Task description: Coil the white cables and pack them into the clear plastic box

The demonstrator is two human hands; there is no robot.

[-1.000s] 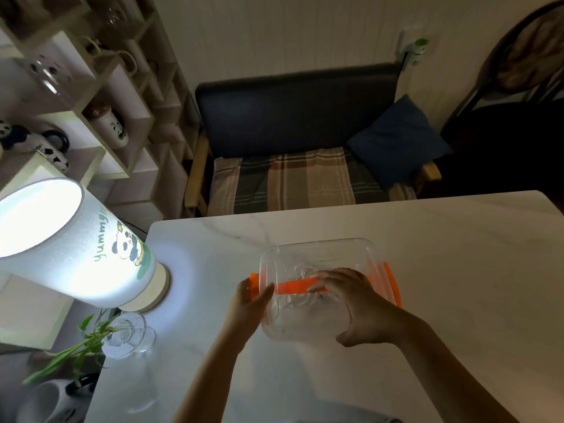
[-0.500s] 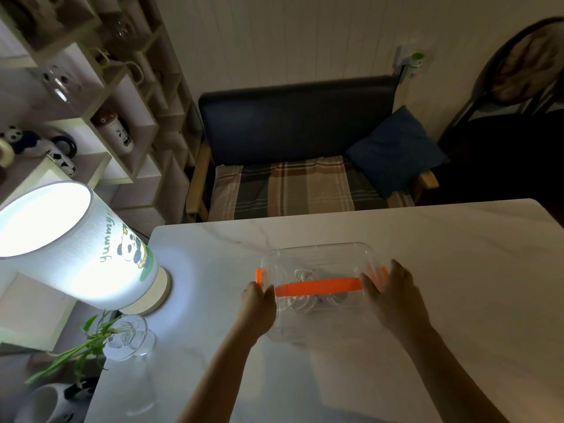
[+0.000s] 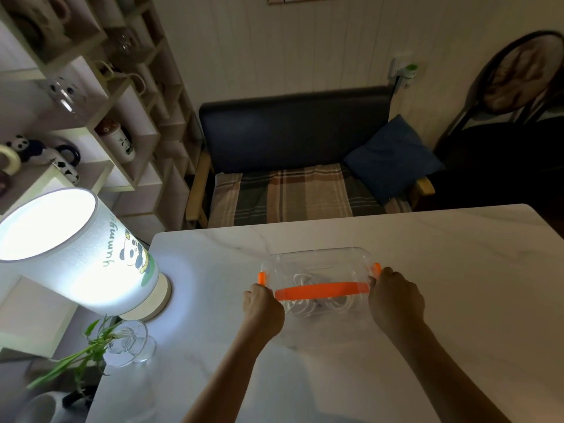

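A clear plastic box (image 3: 317, 261) with a lid on it, an orange handle (image 3: 322, 290) and orange side clips stands on the white marble table (image 3: 457, 285). Coiled white cables (image 3: 300, 306) show through its walls. My left hand (image 3: 263, 309) grips the box's left end with the fingers curled. At the right end, my right hand (image 3: 396, 300) is closed against the orange clip there.
A lit table lamp (image 3: 70, 254) with a panda print stands at the table's left edge, beside a glass vase with green stems (image 3: 128, 343). Behind the table are a sofa (image 3: 293, 166) with a blue cushion and a shelf of mugs.
My right hand left the top of the lid and went to the box's right end. The box now sits level between both hands.
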